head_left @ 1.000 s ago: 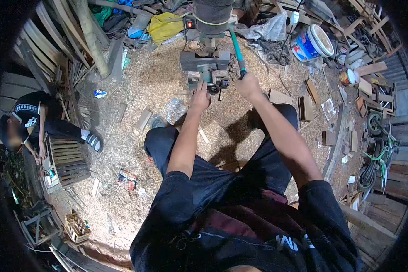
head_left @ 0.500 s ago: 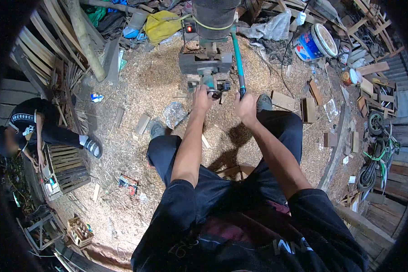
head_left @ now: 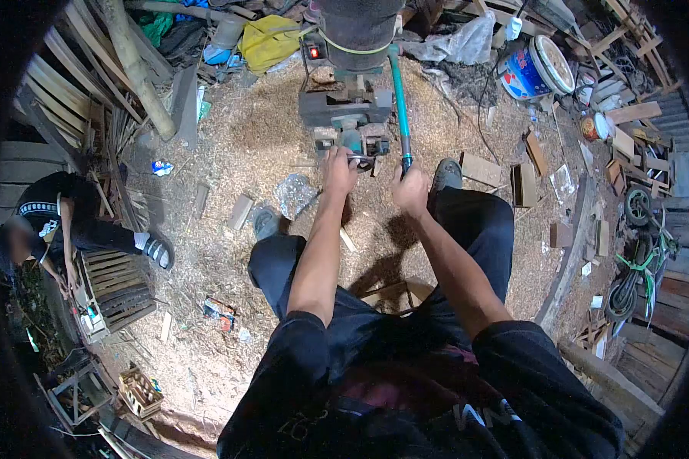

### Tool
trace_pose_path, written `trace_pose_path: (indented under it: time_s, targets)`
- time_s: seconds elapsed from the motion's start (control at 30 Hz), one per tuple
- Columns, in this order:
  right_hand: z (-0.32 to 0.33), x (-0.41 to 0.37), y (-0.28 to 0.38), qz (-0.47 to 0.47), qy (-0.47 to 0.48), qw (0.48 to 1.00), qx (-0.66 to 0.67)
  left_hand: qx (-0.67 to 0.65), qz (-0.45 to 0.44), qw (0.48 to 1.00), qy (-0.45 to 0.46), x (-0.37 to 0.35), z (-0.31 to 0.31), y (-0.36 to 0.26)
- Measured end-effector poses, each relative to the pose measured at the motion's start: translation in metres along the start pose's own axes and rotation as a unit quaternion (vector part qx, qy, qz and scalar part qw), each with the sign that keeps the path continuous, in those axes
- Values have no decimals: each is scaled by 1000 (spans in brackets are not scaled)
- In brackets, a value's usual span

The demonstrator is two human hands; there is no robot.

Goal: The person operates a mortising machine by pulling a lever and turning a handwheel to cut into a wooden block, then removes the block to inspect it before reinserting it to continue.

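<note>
Before me stands a floor machine with a dark cylindrical housing (head_left: 357, 34), a glowing red switch (head_left: 313, 53) and a heavy metal vise-like carriage (head_left: 344, 109). My left hand (head_left: 338, 173) is closed around a small crank handle (head_left: 362, 159) at the carriage's near end; the fingers partly cover it. Running down the machine's right side is a long green lever (head_left: 400, 96) with a black grip (head_left: 406, 161). My right hand (head_left: 411, 189) wraps that grip at its lower end. Both hands are between my spread knees and the machine.
Wood shavings cover the ground, with wood blocks (head_left: 524, 185) by my right foot and a clear plastic piece (head_left: 295, 195) by my left. A paint bucket (head_left: 537, 67) lies tilted at back right. At far left, another person (head_left: 61, 222) bends over a slatted wooden piece (head_left: 119, 283).
My right hand and the lever's grip have come slightly toward me. My left hand keeps its hold on the crank handle. The other person has shifted a little.
</note>
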State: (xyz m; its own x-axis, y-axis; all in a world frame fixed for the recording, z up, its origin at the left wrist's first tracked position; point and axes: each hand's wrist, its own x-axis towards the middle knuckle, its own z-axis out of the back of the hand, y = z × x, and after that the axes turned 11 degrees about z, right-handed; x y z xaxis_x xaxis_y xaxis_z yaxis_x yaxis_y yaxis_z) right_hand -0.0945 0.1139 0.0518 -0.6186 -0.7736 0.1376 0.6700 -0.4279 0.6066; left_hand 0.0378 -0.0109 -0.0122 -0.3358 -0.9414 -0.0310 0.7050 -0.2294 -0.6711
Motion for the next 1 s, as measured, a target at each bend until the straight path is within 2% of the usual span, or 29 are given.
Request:
trace_pose_path:
  time_s: [0.13,0.27,0.4,0.5,0.57,0.63,0.67,0.7,0.77,0.8,0.9,0.93,1.0]
  targets:
    - [-13,0,-10,32,-23,999,3,-1,-20,1000,-18,-1,-3,3]
    - [-7,0,-11,46,-17,999,10,-28,-3,999,20,-7,10,-3]
    - [28,1,13,21,26,999,35,-29,-7,997,-69,-35,9,10]
    - [75,17,41,56,30,997,45,40,134,990,-19,-53,-8,42]
    - [121,32,74,113,29,989,92,54,161,985,33,-54,-24,63]
    - [154,58,97,169,19,983,69,82,178,977,90,-45,-37,89]
    - [175,75,113,121,95,984,88,217,16,976,16,-30,-89,153]
    - [196,97,129,74,167,978,101,190,56,980,23,-36,-75,139]
    - [225,121,153,107,178,977,39,128,129,983,36,-45,-29,81]
    - [238,127,165,116,180,976,26,86,107,990,-22,-46,-34,88]
    - [247,128,186,95,195,972,90,119,101,988,-10,-50,-23,74]
    - [242,136,177,87,204,969,107,144,66,987,-34,-47,-35,85]
    - [236,140,173,76,217,969,95,145,71,983,-87,-41,-59,112]
